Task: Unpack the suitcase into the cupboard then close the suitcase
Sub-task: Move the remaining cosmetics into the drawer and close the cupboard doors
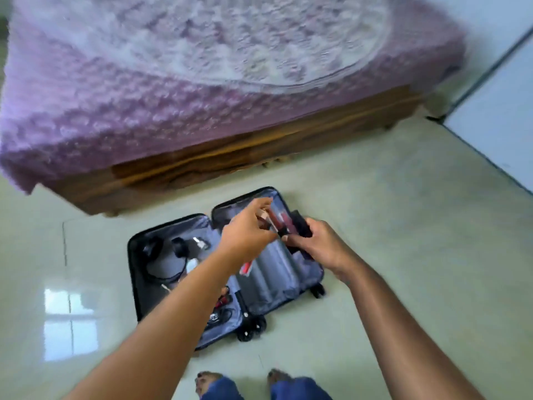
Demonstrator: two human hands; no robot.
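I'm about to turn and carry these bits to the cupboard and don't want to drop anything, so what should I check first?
1. Right hand grip on the dark item: ok, fingers curl round it.
2. Left hand grip on the small red and pink items: cannot tell, blurred; it looks like a fingertip pinch.
3. Items lifted clear of the suitcase: ok, they are held above the right half.
4. Left half emptied: not ok, headphones and cables remain.
5. Suitcase ready to close: not ok, it lies open on the floor.
6. Path to the cupboard: cannot tell, no cupboard in view.
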